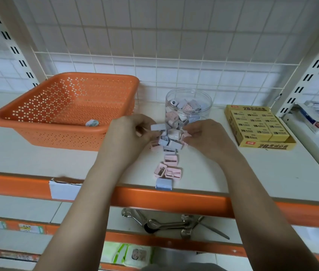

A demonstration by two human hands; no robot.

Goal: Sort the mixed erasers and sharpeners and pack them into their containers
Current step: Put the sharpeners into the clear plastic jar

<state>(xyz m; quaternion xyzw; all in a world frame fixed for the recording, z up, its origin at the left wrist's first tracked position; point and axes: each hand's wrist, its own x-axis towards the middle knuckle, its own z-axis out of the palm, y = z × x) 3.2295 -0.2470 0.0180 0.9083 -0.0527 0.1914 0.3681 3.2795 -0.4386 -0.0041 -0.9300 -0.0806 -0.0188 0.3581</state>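
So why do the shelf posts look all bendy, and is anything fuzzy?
Head view: the wide lens leans the posts inward and tilts the shelf edge; the light is soft and even, with faint shadows; the jar shows only faint glare; the left hand and right hand look slightly smeared around the sharpeners; the bottom edge is blurry.

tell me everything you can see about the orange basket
The orange basket looks like moulded plastic, rectangular with rounded corners, a thick rolled rim and walls and floor pierced by many small round holes. It stands upright on the white shelf, at the left, its far side near the wire grid. It is nearly empty: one small pale wrapped item lies in the near right corner. The left hand is just right of it; contact cannot be told.
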